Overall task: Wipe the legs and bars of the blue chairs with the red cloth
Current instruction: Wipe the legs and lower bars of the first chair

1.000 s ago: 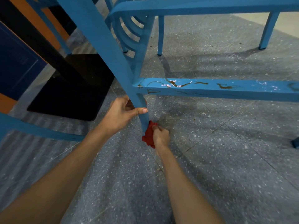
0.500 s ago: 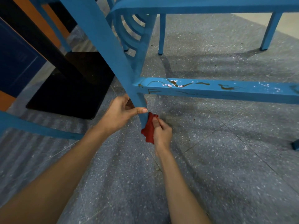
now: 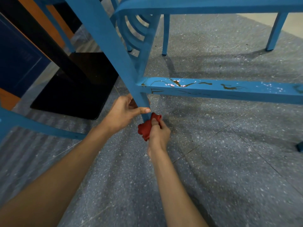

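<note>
A blue chair leg (image 3: 105, 40) slants down from the top left to the floor at centre. My left hand (image 3: 124, 112) grips it just below the joint with a horizontal blue bar (image 3: 229, 91), which carries brown stains and pale flecks. My right hand (image 3: 158, 131) holds the bunched red cloth (image 3: 145, 129) against the lowest part of the leg, right under my left thumb. The foot of the leg is hidden behind the cloth and hand.
A black table base (image 3: 73, 92) and its black post (image 3: 37, 38) stand left of the leg. Another blue bar (image 3: 37, 125) crosses low at the left. More blue chair legs (image 3: 164, 35) (image 3: 275, 31) stand behind on the speckled grey floor (image 3: 229, 161).
My right hand has slid the red cloth up the lower leg, closer to my left hand. My left hand has kept its grip on the leg.
</note>
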`<state>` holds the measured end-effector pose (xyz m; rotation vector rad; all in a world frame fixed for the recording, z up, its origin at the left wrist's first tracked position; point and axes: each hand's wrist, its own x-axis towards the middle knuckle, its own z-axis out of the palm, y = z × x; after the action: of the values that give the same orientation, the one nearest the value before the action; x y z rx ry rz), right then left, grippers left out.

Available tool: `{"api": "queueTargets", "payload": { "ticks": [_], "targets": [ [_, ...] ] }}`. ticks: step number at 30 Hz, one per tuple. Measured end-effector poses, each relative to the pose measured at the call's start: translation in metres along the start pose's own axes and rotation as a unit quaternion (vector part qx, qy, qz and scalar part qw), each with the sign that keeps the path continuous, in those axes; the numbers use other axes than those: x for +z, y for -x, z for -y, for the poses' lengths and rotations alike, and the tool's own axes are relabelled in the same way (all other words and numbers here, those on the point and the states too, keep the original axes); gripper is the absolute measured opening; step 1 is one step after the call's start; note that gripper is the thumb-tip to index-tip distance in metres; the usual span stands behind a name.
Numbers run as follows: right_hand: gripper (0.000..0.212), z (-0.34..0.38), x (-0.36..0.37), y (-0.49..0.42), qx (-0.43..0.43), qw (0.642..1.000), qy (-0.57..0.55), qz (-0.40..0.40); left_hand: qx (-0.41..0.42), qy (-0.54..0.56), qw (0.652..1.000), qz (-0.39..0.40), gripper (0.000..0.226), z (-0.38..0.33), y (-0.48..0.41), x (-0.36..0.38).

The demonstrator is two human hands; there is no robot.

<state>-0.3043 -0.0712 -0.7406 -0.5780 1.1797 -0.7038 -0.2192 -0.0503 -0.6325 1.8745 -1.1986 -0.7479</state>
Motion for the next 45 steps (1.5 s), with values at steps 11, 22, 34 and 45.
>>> {"api": "queueTargets", "payload": {
  "ticks": [11, 22, 34, 45],
  "targets": [
    [0.022, 0.010, -0.010, -0.009, 0.025, 0.989, 0.148, 0.000, -0.009, 0.006, 0.999, 0.043, 0.041, 0.001, 0.002, -0.005],
    [0.032, 0.014, -0.002, 0.022, -0.151, 0.980, 0.123, -0.044, 0.023, 0.048, 0.998, -0.014, 0.032, 0.001, 0.012, -0.027],
    [0.041, 0.061, 0.016, 0.042, -0.174, 0.980, 0.094, -0.031, 0.040, 0.115, 0.992, -0.036, 0.030, -0.012, 0.017, -0.017],
    [0.028, 0.031, 0.005, 0.063, -0.248, 0.957, 0.109, -0.102, 0.015, 0.110, 0.993, -0.048, 0.029, -0.025, 0.019, -0.019]
  ]
}}
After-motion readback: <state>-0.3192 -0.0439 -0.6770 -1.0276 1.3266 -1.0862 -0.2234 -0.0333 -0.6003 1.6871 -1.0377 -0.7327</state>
